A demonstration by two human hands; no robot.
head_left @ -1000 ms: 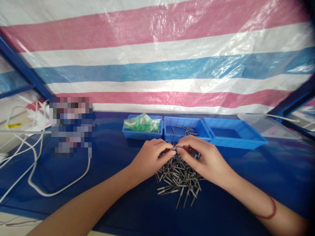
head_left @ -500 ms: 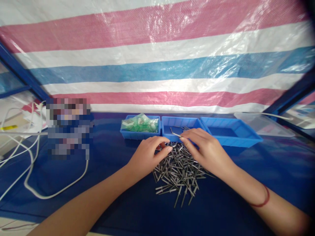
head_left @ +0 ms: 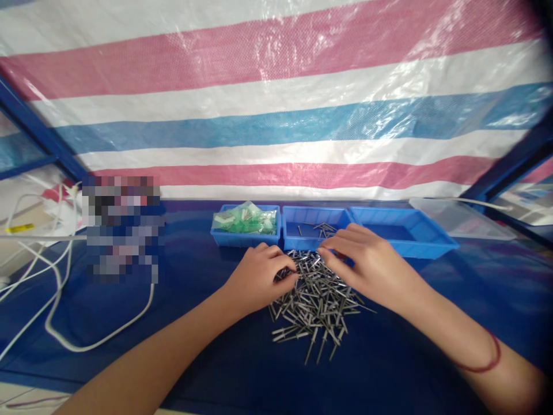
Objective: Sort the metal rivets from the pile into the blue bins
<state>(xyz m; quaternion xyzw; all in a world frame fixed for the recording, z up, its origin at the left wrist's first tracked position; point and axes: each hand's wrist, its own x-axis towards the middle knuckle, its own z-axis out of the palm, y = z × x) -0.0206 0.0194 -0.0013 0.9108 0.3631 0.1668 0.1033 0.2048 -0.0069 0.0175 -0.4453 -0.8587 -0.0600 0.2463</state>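
Note:
A loose pile of blind rivets (head_left: 324, 305) lies on the blue tabletop, their thin metal stems pointing every way. At the pile's upper left edge is my left hand (head_left: 261, 279), its thumb and index finger apart with a gap between them. My right hand (head_left: 367, 262) hovers at the pile's upper right, thumb and fingers parted, with no rivet visible in it. Just behind the pile stands the middle blue bin (head_left: 298, 245), with several rivets (head_left: 326, 229) inside; my right fingers partly cover its front right.
Left of the middle bin, another blue bin (head_left: 246, 238) holds a green-and-clear plastic bag (head_left: 248, 219). A larger blue bin (head_left: 425, 245) adjoins on the right, near a clear plastic sheet (head_left: 466, 219). White cables (head_left: 86, 347) loop across the left side. Striped sheeting (head_left: 276, 127) hangs behind.
My right hand has let go of a rivet, and one now shows in the middle bin's left part. My left hand has lowered slightly toward the pile.

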